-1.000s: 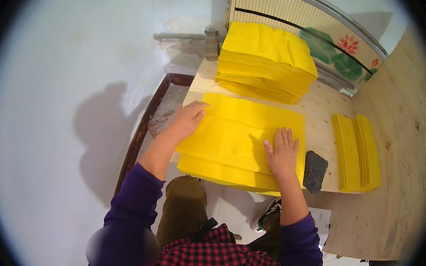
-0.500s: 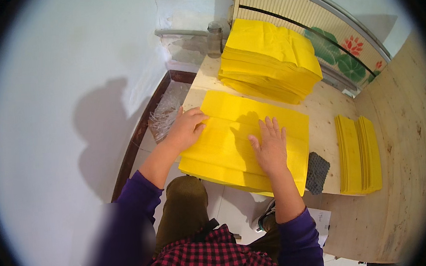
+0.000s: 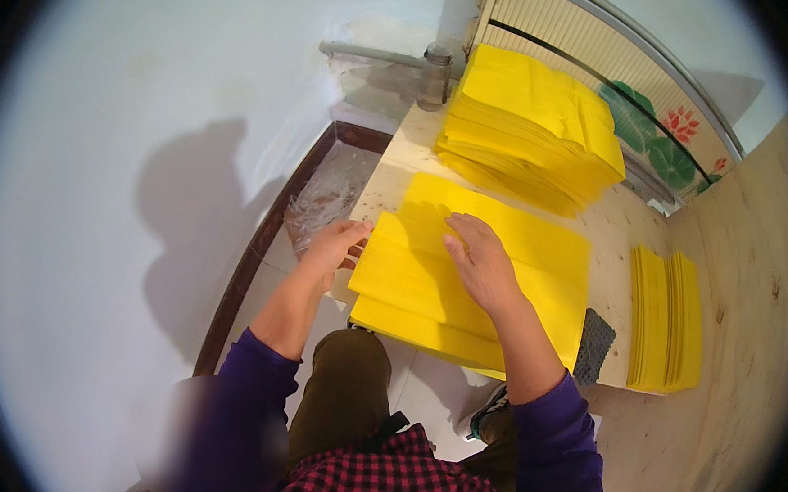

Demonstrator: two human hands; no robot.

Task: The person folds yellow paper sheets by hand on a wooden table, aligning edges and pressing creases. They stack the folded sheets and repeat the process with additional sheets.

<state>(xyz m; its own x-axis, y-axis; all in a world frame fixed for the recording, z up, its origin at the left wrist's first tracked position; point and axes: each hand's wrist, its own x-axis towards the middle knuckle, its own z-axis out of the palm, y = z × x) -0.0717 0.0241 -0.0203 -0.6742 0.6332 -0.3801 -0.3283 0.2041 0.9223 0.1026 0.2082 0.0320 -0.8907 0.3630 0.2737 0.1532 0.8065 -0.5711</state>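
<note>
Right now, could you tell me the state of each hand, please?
Left hand: open, fingers at the yellow sheet's left edge.
Right hand: open, flat on it.

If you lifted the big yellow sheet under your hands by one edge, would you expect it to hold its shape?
Probably not. The yellow sheet looks thin and creased, so it would likely droop. It overhangs the table edge, so a push may slide it. The right hand presses it flat; the left hand holds its edge.

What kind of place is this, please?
Probably a small workshop for paper or sheet goods. A tall stack of yellow sheets stands on a plywood worktable, a second yellow pile lies beside it, and both hands press a large yellow sheet.
</note>
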